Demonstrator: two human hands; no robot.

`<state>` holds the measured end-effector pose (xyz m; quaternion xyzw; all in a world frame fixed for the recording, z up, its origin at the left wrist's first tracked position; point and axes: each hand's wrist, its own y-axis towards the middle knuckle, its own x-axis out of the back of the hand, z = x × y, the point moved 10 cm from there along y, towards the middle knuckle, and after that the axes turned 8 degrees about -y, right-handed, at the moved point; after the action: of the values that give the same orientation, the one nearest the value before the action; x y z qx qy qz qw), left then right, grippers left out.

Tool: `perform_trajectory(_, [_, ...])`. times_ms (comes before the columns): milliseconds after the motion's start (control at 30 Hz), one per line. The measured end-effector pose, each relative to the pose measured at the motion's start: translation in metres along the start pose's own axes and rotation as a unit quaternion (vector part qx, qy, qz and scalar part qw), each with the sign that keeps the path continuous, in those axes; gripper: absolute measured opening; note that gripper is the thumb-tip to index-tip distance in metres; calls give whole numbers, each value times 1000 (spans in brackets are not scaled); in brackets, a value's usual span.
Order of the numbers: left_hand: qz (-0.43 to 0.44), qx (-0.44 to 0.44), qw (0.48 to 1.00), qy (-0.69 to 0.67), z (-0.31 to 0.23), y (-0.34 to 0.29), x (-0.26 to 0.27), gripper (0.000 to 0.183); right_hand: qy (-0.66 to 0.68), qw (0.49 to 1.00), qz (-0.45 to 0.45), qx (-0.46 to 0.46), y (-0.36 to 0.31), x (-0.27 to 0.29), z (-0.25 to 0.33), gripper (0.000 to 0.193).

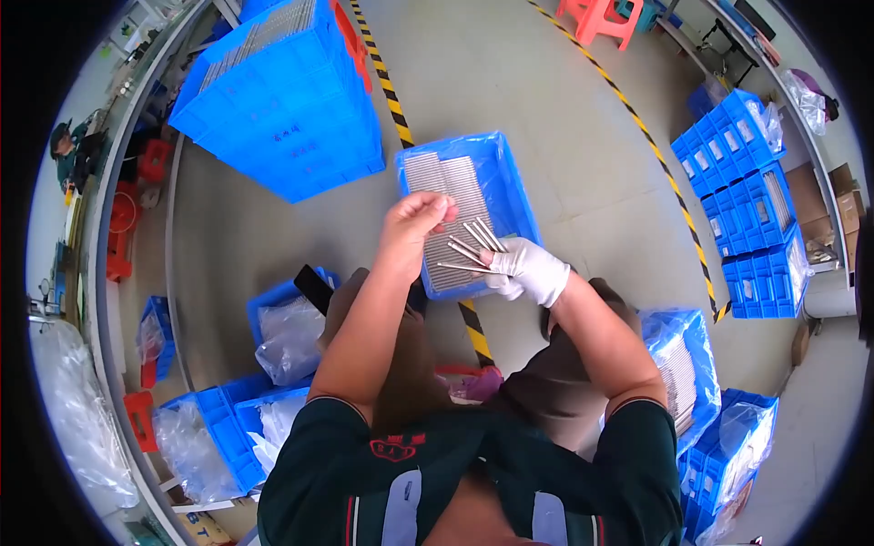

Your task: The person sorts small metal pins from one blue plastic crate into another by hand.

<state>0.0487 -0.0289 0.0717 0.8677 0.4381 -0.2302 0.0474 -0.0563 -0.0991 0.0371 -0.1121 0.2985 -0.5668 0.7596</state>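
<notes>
My right hand [535,271] wears a white glove and grips several thin metal rods [472,244], which fan out toward the left from its fingers. Bare and curled, my left hand [417,227] is held just left of the rod tips. Its thumb and fingertips come together, and anything between them is too small or hidden to make out. Both hands are over a blue crate [517,196] lined with clear plastic. Tightly packed rows of similar metal rods [464,182] fill its left and middle part, partly covered by my hands.
Tall stacked blue crates [300,136] stand at the far left. More blue crates [742,214] are stacked at the right, and a lined crate of rods [675,378] sits beside my right leg. Crates with plastic bags [289,341] are at my left. A red stool [601,20] stands far off.
</notes>
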Motion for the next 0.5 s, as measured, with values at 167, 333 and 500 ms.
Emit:
perform_trajectory(167, [-61, 40, 972, -225, 38, -1, 9, 16, 214, 960, 30, 176, -5, 1, 33, 29])
perform_trajectory(333, [-79, 108, 895, -426, 88, 1, -13, 23, 225, 946, -40, 230, 19, 2, 35, 11])
perform_trajectory(500, [-84, 106, 855, -501, 89, 11, -45, 23, 51, 910, -232, 341, 16, 28, 58, 11])
